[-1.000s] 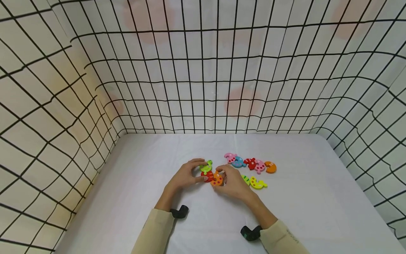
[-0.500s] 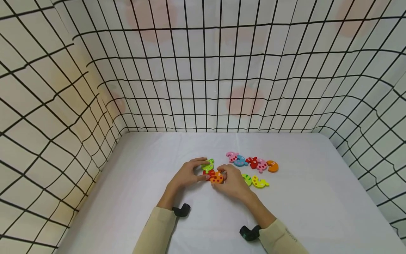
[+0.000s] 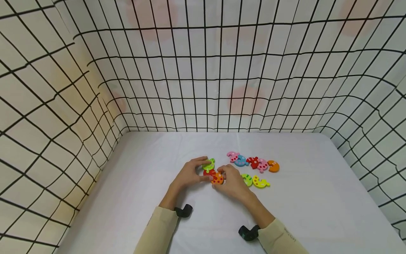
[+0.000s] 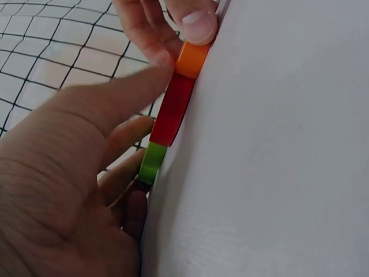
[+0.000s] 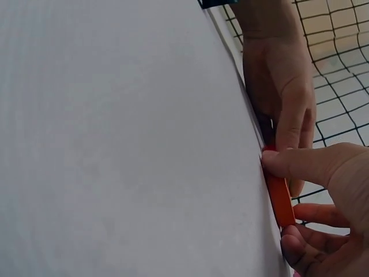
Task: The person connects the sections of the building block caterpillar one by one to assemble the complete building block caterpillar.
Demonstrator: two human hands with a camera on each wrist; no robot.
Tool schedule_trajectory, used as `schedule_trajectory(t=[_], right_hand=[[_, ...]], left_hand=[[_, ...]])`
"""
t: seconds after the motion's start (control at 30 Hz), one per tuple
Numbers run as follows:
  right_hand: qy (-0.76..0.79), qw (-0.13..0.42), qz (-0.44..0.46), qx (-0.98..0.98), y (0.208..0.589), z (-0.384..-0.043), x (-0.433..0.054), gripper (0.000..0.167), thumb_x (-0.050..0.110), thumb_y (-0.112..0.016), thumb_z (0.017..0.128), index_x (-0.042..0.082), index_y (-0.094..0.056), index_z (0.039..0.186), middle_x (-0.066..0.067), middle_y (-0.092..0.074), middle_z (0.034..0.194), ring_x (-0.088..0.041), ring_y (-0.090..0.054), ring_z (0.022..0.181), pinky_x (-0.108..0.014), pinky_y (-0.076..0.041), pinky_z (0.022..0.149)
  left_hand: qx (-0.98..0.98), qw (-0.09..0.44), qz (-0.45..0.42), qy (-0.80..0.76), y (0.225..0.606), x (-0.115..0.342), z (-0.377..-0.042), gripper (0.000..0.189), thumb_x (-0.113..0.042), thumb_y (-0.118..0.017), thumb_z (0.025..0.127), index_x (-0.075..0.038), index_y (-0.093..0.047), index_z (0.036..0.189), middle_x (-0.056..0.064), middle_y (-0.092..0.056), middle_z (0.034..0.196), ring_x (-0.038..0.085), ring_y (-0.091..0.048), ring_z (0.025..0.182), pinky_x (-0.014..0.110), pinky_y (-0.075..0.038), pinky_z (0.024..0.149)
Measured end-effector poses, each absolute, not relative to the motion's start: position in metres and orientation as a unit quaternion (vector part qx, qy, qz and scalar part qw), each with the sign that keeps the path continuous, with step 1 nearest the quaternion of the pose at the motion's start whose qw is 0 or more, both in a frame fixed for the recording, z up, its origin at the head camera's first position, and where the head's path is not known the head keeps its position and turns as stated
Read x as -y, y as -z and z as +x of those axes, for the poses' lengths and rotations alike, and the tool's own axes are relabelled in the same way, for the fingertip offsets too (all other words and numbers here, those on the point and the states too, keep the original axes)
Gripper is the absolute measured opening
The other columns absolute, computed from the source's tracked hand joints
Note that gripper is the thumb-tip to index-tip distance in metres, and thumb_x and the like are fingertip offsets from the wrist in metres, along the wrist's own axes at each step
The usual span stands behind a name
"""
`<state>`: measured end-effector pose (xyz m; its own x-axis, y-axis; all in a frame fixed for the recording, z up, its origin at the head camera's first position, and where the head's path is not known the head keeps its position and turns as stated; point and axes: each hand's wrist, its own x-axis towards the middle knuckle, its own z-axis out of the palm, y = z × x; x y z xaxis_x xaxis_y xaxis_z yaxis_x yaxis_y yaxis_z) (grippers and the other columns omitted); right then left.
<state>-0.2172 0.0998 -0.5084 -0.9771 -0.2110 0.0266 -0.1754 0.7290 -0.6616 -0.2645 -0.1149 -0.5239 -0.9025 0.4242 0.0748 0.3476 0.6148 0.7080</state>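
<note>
Left hand (image 3: 189, 173) grasped light-green piece (image 3: 210, 166) and red piece (image 3: 209, 173), which touched; right hand (image 3: 234, 181) pinched spotted orange piece (image 3: 217, 179) touching the red one, all on white surface (image 3: 301, 204). Striped green piece (image 3: 247, 180) lay beside right hand, yellow piece (image 3: 260, 182) next to it; five-piece row (image 3: 253, 162) farther back.

Sets the orange piece (image 3: 217, 179) closer to the red piece (image 3: 208, 172), lower middle of frame, than a second ago; reaches farther right with the left hand's thumb, nearer the right hand (image 3: 234, 181).
</note>
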Motion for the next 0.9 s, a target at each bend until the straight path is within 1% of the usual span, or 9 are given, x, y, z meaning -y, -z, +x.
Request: schedule_trajectory(t=[0.13,0.23,0.4,0.53,0.67,0.73,0.8,0.9], right_hand=[[0.356,0.033,-0.102,-0.928,0.508,-0.217,-0.104,0.06,0.033,-0.092,0.077,0.009,-0.068,0.126,-0.001,-0.06,0.103,-0.016,-0.053,0.087,-0.027,-0.051,0.072],[0.366,0.032,-0.099,-0.925,0.506,-0.218,-0.111,0.06,0.034,-0.09,0.078,0.011,-0.067,0.128,-0.002,-0.062,0.107,-0.016,-0.054,0.089,-0.026,-0.05,0.07],[0.363,0.023,-0.087,-0.928,0.505,-0.221,-0.126,0.054,0.033,-0.086,0.084,0.012,-0.066,0.13,-0.004,-0.067,0.12,-0.017,-0.057,0.096,-0.03,-0.056,0.081],[0.354,0.015,-0.085,-0.931,0.504,-0.232,-0.139,0.05,0.033,-0.083,0.088,0.012,-0.065,0.13,-0.004,-0.067,0.117,-0.019,-0.057,0.098,-0.032,-0.056,0.084],[0.341,0.007,-0.099,-0.935,0.502,-0.249,-0.15,0.048,0.032,-0.08,0.09,0.009,-0.065,0.13,-0.008,-0.065,0.118,-0.023,-0.057,0.102,-0.037,-0.056,0.089],[0.333,0.007,-0.102,-0.938,0.5,-0.256,-0.153,0.049,0.031,-0.078,0.091,0.007,-0.064,0.132,-0.011,-0.064,0.126,-0.026,-0.058,0.107,-0.043,-0.056,0.096],[0.33,0.007,-0.098,-0.939,0.497,-0.263,-0.156,0.05,0.03,-0.077,0.092,0.006,-0.063,0.134,-0.014,-0.062,0.133,-0.031,-0.058,0.116,-0.05,-0.053,0.104],[0.321,0.008,-0.089,-0.943,0.497,-0.271,-0.159,0.05,0.03,-0.076,0.093,0.006,-0.063,0.135,-0.017,-0.059,0.14,-0.035,-0.054,0.125,-0.055,-0.048,0.109]], left_hand=[[-0.901,0.041,0.208,-0.378,0.524,0.114,-0.264,0.06,-0.037,-0.085,0.081,-0.022,-0.069,0.136,0.008,-0.049,0.156,0.036,-0.044,0.146,0.06,-0.036,0.119],[-0.899,0.041,0.206,-0.385,0.524,0.115,-0.265,0.061,-0.036,-0.087,0.08,-0.022,-0.068,0.137,0.01,-0.05,0.152,0.036,-0.046,0.142,0.059,-0.038,0.118],[-0.893,0.045,0.207,-0.397,0.526,0.117,-0.265,0.063,-0.035,-0.088,0.079,-0.022,-0.067,0.137,0.008,-0.053,0.145,0.032,-0.052,0.136,0.055,-0.041,0.117],[-0.892,0.051,0.203,-0.401,0.526,0.118,-0.265,0.065,-0.033,-0.09,0.078,-0.021,-0.065,0.137,0.008,-0.052,0.144,0.031,-0.053,0.133,0.051,-0.044,0.115],[-0.891,0.062,0.211,-0.398,0.524,0.119,-0.264,0.068,-0.032,-0.088,0.08,-0.021,-0.062,0.142,0.009,-0.048,0.151,0.032,-0.047,0.14,0.055,-0.04,0.117],[-0.889,0.065,0.219,-0.396,0.523,0.12,-0.265,0.069,-0.031,-0.087,0.081,-0.021,-0.06,0.144,0.009,-0.046,0.155,0.033,-0.043,0.144,0.058,-0.037,0.119],[-0.888,0.064,0.23,-0.393,0.523,0.12,-0.265,0.069,-0.03,-0.085,0.082,-0.021,-0.059,0.145,0.009,-0.045,0.158,0.035,-0.041,0.146,0.06,-0.035,0.119],[-0.888,0.064,0.238,-0.389,0.524,0.12,-0.266,0.068,-0.032,-0.084,0.083,-0.019,-0.059,0.146,0.009,-0.045,0.158,0.035,-0.039,0.147,0.06,-0.034,0.12]])
